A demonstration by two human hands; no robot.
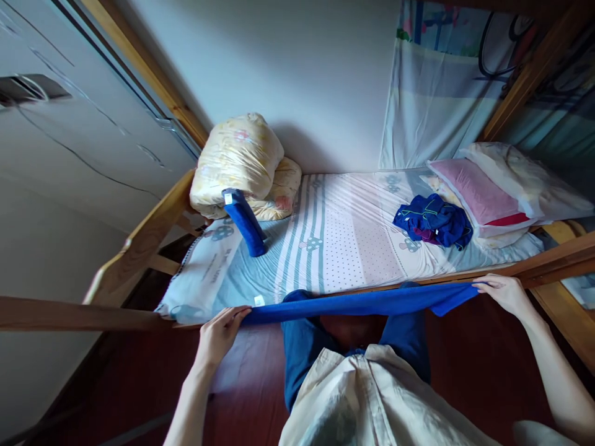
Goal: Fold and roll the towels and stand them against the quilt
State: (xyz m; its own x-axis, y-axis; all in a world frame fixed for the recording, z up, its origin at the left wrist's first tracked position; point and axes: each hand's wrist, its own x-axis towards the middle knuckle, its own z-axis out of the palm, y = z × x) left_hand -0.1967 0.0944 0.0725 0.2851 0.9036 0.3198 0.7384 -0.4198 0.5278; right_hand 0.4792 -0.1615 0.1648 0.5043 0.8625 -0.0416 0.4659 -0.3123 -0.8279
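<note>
A long blue cloth [357,303] is stretched sideways between my two hands, just in front of the bed's near edge and above my knees. My left hand [223,331] pinches its left end. At the other end, my right hand [504,294] grips a corner, and a short flap hangs down beside it. On the bed ahead, a folded blue cloth bundle [246,226] with a white tag lies near the left end. Toward the right is a crumpled heap of dark blue clothes [432,220] with some purple in it.
The mattress [344,241] has a striped, dotted sheet. A bundled yellow quilt [239,158] sits at its left end, and a pink pillow [478,189] at the right. Wooden bed rails [79,314] run along the near side. A curtain [423,105] hangs by the wall.
</note>
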